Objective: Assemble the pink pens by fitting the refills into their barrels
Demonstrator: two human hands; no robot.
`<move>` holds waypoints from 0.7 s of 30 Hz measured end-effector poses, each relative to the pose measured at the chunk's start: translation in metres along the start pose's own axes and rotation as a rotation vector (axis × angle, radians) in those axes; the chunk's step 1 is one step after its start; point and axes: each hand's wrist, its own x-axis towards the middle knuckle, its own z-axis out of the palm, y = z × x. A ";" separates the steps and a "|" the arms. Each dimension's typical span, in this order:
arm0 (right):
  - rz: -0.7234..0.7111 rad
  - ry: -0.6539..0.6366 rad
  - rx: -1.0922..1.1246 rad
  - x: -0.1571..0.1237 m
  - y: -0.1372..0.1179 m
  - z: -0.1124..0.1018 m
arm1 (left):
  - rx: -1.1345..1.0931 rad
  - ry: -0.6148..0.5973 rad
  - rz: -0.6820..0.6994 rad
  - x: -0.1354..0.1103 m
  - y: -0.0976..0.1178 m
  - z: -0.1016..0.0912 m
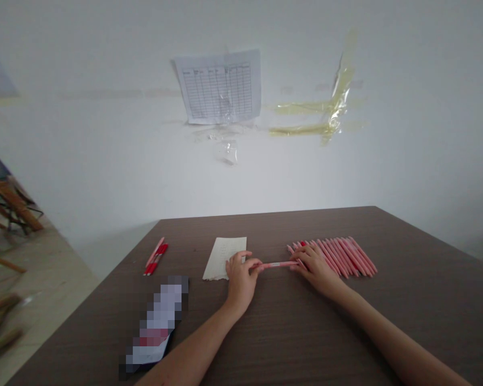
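A pink pen (277, 264) with a small pale label lies crosswise between my hands. My left hand (241, 279) pinches its left end, over the right edge of a sheet of paper (219, 257) with faint writing. With closed fingers, my right hand (314, 264) grips the pen's other end. Just beyond and beside that hand, a row of pink pens (346, 256) lies side by side, slanted, with a red one (303, 244) among them; the hand hides part of the row.
At the left of the brown table (282, 332) lie a few red and pink pens (156, 258). Nearer me is a blurred-out flat object (156, 321) with a dark edge. A printed chart (221, 88) and yellowish tape (334, 112) are on the wall behind. Wooden furniture (12, 201) stands at far left.
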 end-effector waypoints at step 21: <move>0.003 -0.025 0.029 -0.001 0.001 0.002 | -0.004 0.021 0.010 0.000 -0.001 0.001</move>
